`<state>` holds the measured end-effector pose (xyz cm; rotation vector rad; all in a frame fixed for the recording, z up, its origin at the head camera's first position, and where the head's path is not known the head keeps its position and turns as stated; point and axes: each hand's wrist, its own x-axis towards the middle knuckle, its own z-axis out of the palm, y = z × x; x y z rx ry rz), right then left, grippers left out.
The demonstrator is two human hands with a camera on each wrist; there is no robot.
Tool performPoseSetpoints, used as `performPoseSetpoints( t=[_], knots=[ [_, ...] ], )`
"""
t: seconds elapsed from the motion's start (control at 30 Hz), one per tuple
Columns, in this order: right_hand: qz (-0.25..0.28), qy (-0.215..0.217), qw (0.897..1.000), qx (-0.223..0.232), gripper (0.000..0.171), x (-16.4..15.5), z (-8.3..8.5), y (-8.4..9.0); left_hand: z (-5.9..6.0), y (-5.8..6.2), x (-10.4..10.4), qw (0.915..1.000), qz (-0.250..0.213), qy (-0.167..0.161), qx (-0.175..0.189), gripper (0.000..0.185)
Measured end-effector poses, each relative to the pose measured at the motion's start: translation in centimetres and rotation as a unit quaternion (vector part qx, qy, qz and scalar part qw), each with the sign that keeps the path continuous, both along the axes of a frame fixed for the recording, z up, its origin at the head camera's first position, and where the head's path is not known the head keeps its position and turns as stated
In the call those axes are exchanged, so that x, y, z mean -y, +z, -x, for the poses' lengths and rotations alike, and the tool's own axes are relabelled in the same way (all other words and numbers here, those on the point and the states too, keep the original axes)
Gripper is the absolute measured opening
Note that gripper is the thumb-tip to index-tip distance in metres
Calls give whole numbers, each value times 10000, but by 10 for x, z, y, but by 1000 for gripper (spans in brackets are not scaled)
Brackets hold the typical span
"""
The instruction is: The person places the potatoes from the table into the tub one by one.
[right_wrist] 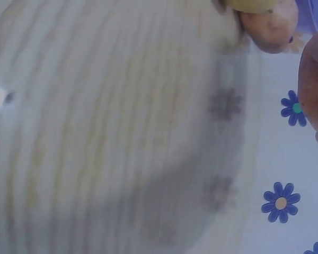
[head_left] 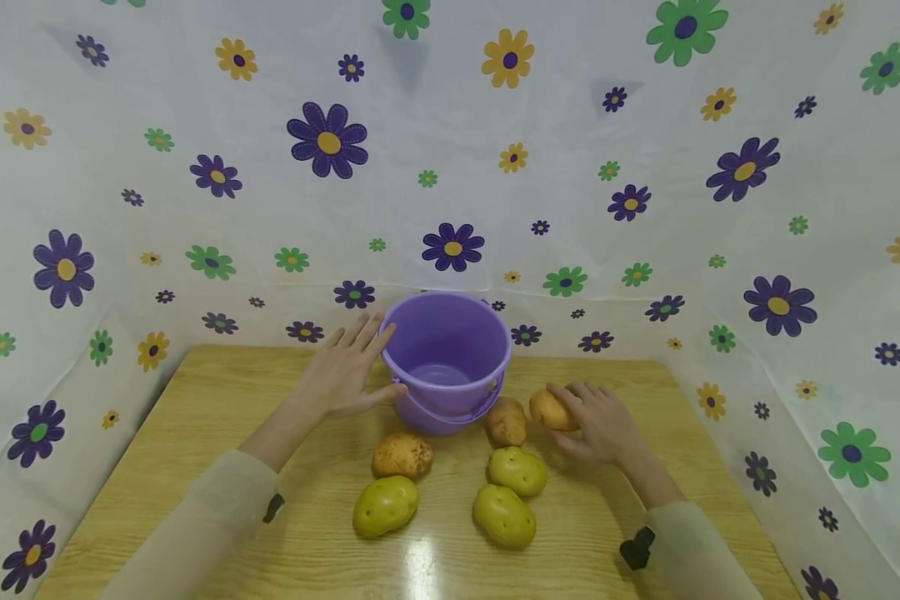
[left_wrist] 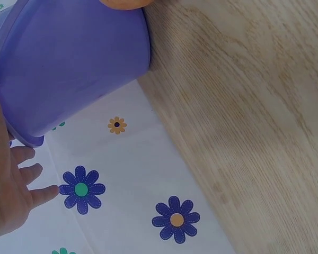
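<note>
The right hand (head_left: 600,423) grips a tan, oval potato (head_left: 551,410) right of the purple bucket (head_left: 429,410) (left hand (head_left: 347,368) outstretched beside it).

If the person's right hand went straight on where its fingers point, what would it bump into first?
Probably the purple bucket: the right hand points toward it, with the held potato in front. Its height is unclear, so it might pass over instead.

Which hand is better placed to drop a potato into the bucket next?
Probably the right hand: it grips a potato near the bucket. The left hand, open beside the bucket, holds none.
</note>
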<state>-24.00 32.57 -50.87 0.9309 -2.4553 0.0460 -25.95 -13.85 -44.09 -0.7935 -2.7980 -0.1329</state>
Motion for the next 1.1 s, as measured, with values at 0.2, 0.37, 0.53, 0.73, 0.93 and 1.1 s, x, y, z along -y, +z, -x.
performPoseSetpoints(
  t=[0.2, 0.37, 0.53, 0.73, 0.93, 1.1],
  knots=[
    [19, -41, 10000, 3, 74, 6, 3, 9, 1, -1, 0, 10000, -8, -5, -1, 105],
    [174, 0, 9998, -62, 71, 11, 5, 16, 1, 1, 0, 10000, -6, -27, -33, 104],
    [461, 121, 9984, -306, 72, 16, 9, 21, 1, 0, 0, 10000, -20, -36, -19, 103],
    [755, 154, 9956, -534, 75, 22, 12, 28, 1, 0, 0, 10000, 5, -15, -7, 104],
    [894, 129, 9941, -596, 75, 27, 13, 37, 1, 0, -1, 10000, 2, -1, 13, 104],
    [989, 123, 9933, -590, 74, 34, 14, 46, 2, 0, -1, 10000, -22, -14, 2, 103]
  ],
)
